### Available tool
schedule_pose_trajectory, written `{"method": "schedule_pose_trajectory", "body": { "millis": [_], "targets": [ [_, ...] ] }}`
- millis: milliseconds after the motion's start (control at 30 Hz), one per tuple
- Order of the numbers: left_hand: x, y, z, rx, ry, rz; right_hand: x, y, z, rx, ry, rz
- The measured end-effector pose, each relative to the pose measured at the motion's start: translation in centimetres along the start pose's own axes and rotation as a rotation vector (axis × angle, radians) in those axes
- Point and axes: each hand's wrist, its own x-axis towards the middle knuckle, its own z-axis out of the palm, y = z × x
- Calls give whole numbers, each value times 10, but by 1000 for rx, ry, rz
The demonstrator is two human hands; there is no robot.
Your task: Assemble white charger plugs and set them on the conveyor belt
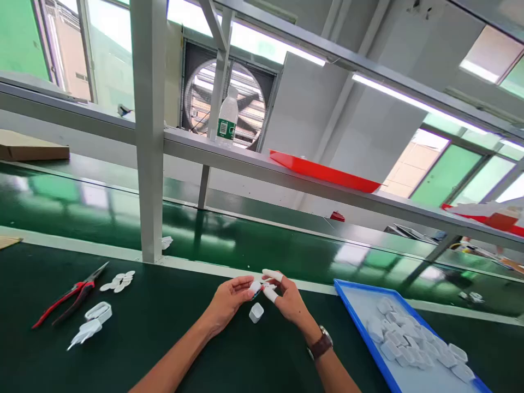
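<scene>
My left hand pinches a small white plastic piece with something dark at its lower edge. From the other side my right hand, with white covers on thumb and forefinger, closes on a tiny white part against that piece; its exact shape is too small to make out. A watch with a brown strap circles the right wrist. Just below the fingers, a white square plastic housing rests on the dark green table.
Red-handled pliers lie at left beside flat white oval pieces, a white ring-shaped housing and another white part. At right, a blue-rimmed tray bears many white housings. A metal post rises ahead; a bottle stands on the shelf.
</scene>
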Motion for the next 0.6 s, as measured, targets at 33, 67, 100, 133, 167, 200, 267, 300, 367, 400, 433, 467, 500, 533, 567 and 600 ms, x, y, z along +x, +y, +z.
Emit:
{"method": "schedule_pose_trajectory", "body": {
  "millis": [33,67,100,133,167,200,267,300,367,400,433,467,500,533,567,600],
  "targets": [
    [-3,3,3,-26,-37,-41,-5,-3,-5,52,-35,28],
    [-7,4,6,-55,-60,-76,-9,-5,-8,95,-67,52],
    [-9,5,8,-80,-68,-100,-13,-8,-11,122,-91,65],
    [-12,5,10,-94,-64,-114,-17,-10,-13,130,-104,64],
    [-14,5,12,-97,-59,-125,-20,-13,-14,124,-107,56],
    [-15,4,14,-90,-59,-136,-23,-15,-15,108,-105,46],
    [-17,2,17,-52,-77,-158,-29,-19,-17,62,-99,31],
    [-17,1,19,-24,-88,-168,-31,-20,-18,37,-96,30],
    [-18,2,22,47,-99,-167,-36,-20,-20,14,-78,48],
    [-19,3,23,99,-90,-149,-38,-19,-21,26,-62,65],
    [-19,3,23,171,-69,-116,-40,-16,-22,52,-41,84],
    [-19,3,22,267,-37,-66,-42,-14,-23,87,-18,101],
    [-19,1,20,387,2,0,-44,-11,-23,124,7,113],
    [-19,-1,17,519,40,69,-45,-7,-23,153,31,118],
    [-19,-5,13,647,69,131,-47,-4,-23,168,52,115],
    [-19,-11,9,757,82,176,-48,-1,-22,168,71,104]
  ]
}}
